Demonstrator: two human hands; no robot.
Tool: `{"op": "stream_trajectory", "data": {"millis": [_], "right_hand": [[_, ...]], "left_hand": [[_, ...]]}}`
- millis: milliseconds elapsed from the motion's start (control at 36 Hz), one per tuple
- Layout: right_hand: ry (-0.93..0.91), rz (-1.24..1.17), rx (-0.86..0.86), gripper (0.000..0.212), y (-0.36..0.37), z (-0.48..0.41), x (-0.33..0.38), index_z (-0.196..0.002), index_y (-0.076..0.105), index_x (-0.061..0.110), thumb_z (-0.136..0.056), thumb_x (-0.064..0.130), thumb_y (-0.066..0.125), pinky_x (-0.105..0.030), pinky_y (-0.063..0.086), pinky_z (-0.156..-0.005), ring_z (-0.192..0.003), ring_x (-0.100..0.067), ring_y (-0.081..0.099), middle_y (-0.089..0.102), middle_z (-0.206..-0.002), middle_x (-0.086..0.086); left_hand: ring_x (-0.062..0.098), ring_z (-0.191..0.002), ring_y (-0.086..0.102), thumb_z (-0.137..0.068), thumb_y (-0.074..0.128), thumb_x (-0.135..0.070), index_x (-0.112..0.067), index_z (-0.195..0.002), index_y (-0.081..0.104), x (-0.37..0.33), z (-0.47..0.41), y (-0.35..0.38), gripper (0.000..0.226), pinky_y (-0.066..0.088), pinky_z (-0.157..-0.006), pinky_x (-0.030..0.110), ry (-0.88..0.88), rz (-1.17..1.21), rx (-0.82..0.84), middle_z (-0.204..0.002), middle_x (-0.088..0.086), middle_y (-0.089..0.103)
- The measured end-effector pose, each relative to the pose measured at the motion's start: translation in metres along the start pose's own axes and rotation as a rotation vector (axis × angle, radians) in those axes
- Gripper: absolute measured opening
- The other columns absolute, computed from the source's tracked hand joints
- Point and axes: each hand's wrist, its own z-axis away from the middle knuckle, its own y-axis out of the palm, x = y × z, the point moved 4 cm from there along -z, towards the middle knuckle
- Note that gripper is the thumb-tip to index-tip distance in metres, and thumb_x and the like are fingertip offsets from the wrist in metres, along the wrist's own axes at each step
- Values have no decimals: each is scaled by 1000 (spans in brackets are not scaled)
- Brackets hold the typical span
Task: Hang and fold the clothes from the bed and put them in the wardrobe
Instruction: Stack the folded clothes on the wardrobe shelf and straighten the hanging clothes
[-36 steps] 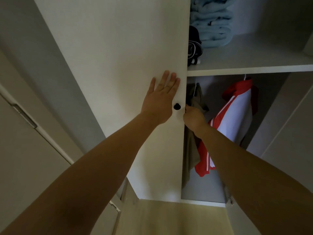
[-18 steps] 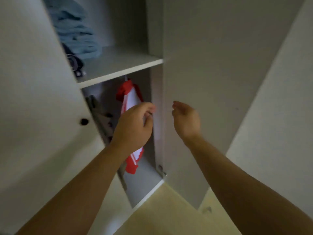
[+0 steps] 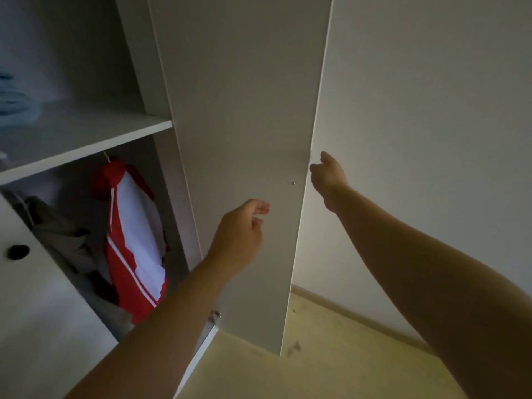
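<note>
Seen from the head camera, at the outer edge of the open right wardrobe door (image 3: 244, 139): right hand (image 3: 328, 177), fingers loosely curled and hooked round that edge, fingertips hidden behind the panel, so touching the door but whether truly clamped on it cannot be told. Lower and to the left, in front of the door's inner face: left hand (image 3: 239, 234), half closed, fingers curled toward the thumb, holding nothing, and hard to tell whether brushing the panel or just short of it. Small screw head (image 3: 293, 183) on the panel between the two hands.

Counted: two hands, two doors in sight, the left door (image 3: 37, 283) low at the frame's left with one dark round knob (image 3: 17, 251). One shelf (image 3: 86, 139) inside the wardrobe, one stack of folded light-blue clothes (image 3: 14, 102) at its far left, partly cut off by the frame. Two garments hanging beneath the shelf: a red-and-white top (image 3: 135, 243) and, left of it, an olive-grey garment (image 3: 63, 234).

Relative to the hands: both hanging garments well to the left of the left hand, deeper inside the wardrobe; the blue stack higher and farther left. Pale wooden floor (image 3: 331, 370) below the door, white wall (image 3: 431, 110) behind the right hand.
</note>
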Motion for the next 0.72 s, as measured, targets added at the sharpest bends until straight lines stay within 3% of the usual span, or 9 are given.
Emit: {"op": "stream_trajectory", "data": {"millis": [56, 194, 278, 333, 417, 528, 556, 639, 722], "right_hand": [[-22, 40, 54, 61, 5, -10, 6, -159, 22, 18, -100, 14, 38, -34, 29, -117, -145, -25, 35, 29, -162, -1], [-127, 55, 95, 35, 15, -21, 12, -129, 52, 12, -99, 16, 34, -39, 46, -101, -114, -29, 55, 59, -128, -9], [-179, 79, 34, 29, 12, -16, 7, -104, 56, 9, -102, 25, 31, -31, 43, -73, -83, -22, 54, 60, -95, -4], [-250, 100, -13, 33, 7, -5, 4, -94, 59, 11, -103, 33, 36, -28, 39, -63, -68, -14, 50, 57, -79, 4], [-357, 82, -44, 32, 7, 25, 2, -108, 72, 22, -101, 44, 48, -19, 45, -73, -78, -1, 60, 67, -90, 15], [-452, 22, 102, 34, 33, 72, 7, -82, 73, 28, -98, 51, 54, -6, 45, -58, -67, 8, 65, 71, -69, 19], [-469, 12, 174, 33, 44, 82, 8, -83, 75, 28, -97, 51, 56, -6, 48, -61, -69, 9, 65, 71, -70, 21], [-497, -61, 405, 23, 78, 104, 8, -108, 78, 25, -96, 39, 64, -6, 50, -83, -90, 11, 67, 74, -96, 21], [-527, -54, 646, 25, 112, 121, 9, -120, 73, 23, -98, 28, 63, -2, 44, -87, -97, 14, 63, 73, -114, 13]], "left_hand": [[5, -107, 63, -95, 38, 5, -25, -125, 62, 0, -2, 0, 49, 43, -74, 7, -10, -24, -2, -125, -12, 63], [5, -111, 61, -96, 37, 4, -25, -131, 60, -4, -4, -2, 51, 44, -76, 10, -14, -54, -41, -129, -11, 62], [7, -115, 61, -99, 44, -2, -23, -135, 58, -1, -3, 0, 44, 42, -85, 7, -4, -92, -66, -132, -8, 62], [9, -117, 60, -101, 49, -8, -21, -138, 57, 2, -1, 1, 40, 42, -91, 11, -9, -113, -75, -133, -5, 63], [10, -120, 60, -100, 53, -10, -19, -139, 57, 0, 4, 2, 40, 41, -98, 14, -11, -106, -138, -131, 0, 65], [-4, -120, 54, -103, 52, -21, -22, -143, 52, -20, 12, -14, 40, 41, -96, 8, 40, -109, -321, -135, -7, 62], [-4, -118, 55, -104, 51, -25, -22, -143, 52, -24, 16, -23, 39, 43, -96, 9, 47, -107, -405, -133, -8, 63], [-14, -102, 60, -102, 53, -35, -18, -133, 62, -28, 33, -59, 36, 49, -86, 7, 32, -100, -717, -115, -14, 68], [-23, -88, 58, -97, 64, -34, -14, -115, 72, -22, 49, -91, 28, 47, -75, 1, 43, -217, -810, -101, -18, 65]]}}
